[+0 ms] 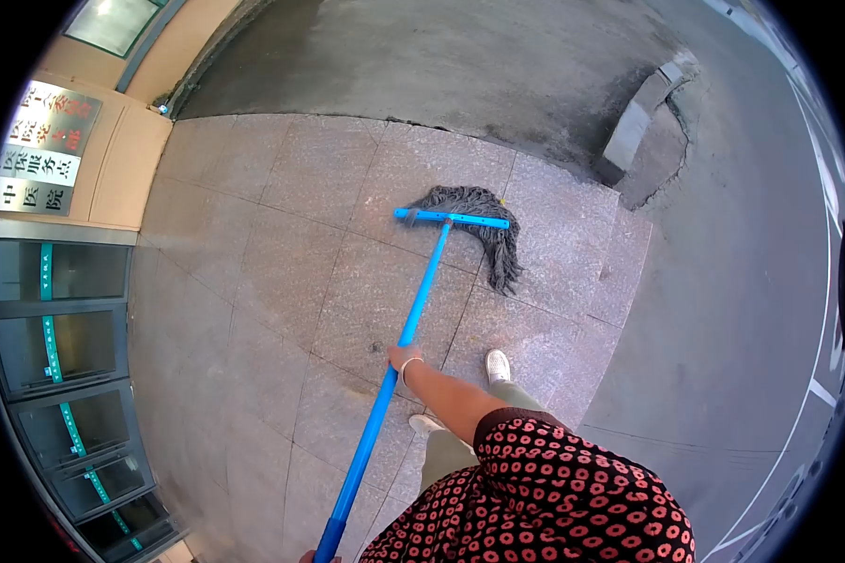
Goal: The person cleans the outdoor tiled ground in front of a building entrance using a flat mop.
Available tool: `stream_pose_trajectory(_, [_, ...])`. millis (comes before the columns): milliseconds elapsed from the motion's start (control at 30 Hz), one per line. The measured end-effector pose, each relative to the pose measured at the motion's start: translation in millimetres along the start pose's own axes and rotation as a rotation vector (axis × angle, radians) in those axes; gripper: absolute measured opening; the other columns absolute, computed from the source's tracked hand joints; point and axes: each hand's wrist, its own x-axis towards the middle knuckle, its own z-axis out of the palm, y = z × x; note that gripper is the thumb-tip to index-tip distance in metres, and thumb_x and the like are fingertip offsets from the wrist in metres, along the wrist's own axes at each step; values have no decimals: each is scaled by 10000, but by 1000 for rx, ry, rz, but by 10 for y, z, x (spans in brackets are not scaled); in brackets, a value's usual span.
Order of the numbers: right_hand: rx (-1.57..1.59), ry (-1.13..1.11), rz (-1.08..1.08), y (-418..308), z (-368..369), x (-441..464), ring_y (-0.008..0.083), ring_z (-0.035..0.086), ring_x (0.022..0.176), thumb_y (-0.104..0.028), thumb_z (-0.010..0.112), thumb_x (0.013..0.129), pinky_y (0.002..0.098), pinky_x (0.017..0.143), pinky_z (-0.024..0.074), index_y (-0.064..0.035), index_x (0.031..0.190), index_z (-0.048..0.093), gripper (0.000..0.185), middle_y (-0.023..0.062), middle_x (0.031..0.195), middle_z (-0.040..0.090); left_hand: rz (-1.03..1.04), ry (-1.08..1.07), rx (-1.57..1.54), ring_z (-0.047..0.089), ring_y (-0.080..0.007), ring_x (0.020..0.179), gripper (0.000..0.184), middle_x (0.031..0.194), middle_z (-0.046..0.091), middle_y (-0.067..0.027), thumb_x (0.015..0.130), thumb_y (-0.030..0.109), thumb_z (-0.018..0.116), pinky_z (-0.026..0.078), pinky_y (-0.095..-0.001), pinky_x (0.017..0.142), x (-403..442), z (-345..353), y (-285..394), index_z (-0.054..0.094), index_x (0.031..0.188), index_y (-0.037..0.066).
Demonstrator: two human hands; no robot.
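A mop with a blue pole [376, 418] slants from the bottom edge up to a blue crossbar. Its grey string head [502, 249] lies on the stone tiles, trailing to the right of the bar. My right hand [405, 357], with a light band at the wrist, is closed round the middle of the pole. Only a sliver of my left hand [321, 556] shows at the bottom edge, wrapped on the thicker lower end of the pole; most of it is cut off.
Glass doors [70, 352] with green strips and a wall with sign plates [42, 155] stand at left. A concrete kerb block [629, 136] sits beyond the tiles' upper right edge. Grey pavement [714, 310] borders the tiles. My shoes [498, 366] are below the mop head.
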Motion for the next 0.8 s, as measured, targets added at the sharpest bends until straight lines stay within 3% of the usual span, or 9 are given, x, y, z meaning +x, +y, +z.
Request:
stream_pose_trajectory(67, [-18,19,-88,-394,-237,403,184,505,476,-157,494,664,311,451,406,12,587,524,189,102,562,536,66,-5,26,487,-288,457,225,540,501,-151,636,212,628,384,-336,430,403,-87,406,570,785,54])
stream_pose_trajectory(200, [232,27,-107,-1018,-847,567,188,499,498,-110,478,698,320,419,401,5,693,470,115,91,572,496,199,-23,113,505,-275,477,289,549,514,-132,617,271,641,400,-335,450,884,-465,1096,570,808,66])
stream_pose_trajectory(300, [494,5,-81,-1034,-1345,455,190,485,495,-84,465,711,315,412,401,-2,731,417,97,79,571,458,314,0,46,518,-290,503,296,551,516,-142,565,176,641,404,-337,468,1033,-569,1334,527,810,53])
stream_pose_trajectory(433, [750,100,-96,-796,-2222,479,178,446,461,-64,443,714,304,411,390,-23,728,394,65,72,552,428,575,-16,91,502,-257,459,308,527,505,-110,534,210,669,391,-308,434,1176,-362,1548,543,774,64])
stream_pose_trajectory(500, [699,142,-82,-546,-2732,616,169,438,450,-60,435,716,293,414,393,-21,741,381,71,62,529,413,722,-35,94,504,-235,430,354,505,503,-91,527,259,678,388,-300,403,1221,-117,1651,546,804,82])
stream_pose_trajectory(567, [998,319,10,-340,-3165,583,162,415,410,-71,425,713,279,383,359,-39,707,357,76,46,503,396,860,-24,88,497,-209,397,379,476,486,-63,531,297,676,383,-289,372,1263,170,1780,547,827,99])
stream_pose_trajectory(633, [1007,383,43,29,-3597,647,148,397,391,-81,406,713,290,373,362,-70,694,343,66,28,476,378,915,-9,68,487,-196,387,378,468,470,-46,532,305,674,376,-283,363,1298,397,1842,547,827,104])
stream_pose_trajectory(700, [1106,396,86,255,-3808,358,138,382,383,-112,404,719,284,382,354,-113,671,335,85,10,444,354,1092,65,44,455,-164,364,370,461,425,-11,539,323,666,357,-265,340,1302,552,1853,552,827,121])
stream_pose_trajectory(800, [1177,482,76,592,-3922,23,134,369,377,-125,407,720,281,392,351,-127,657,332,98,-1,439,348,1178,169,-28,426,-147,358,369,453,390,-7,478,298,696,335,-260,342,1249,721,1775,562,779,131])
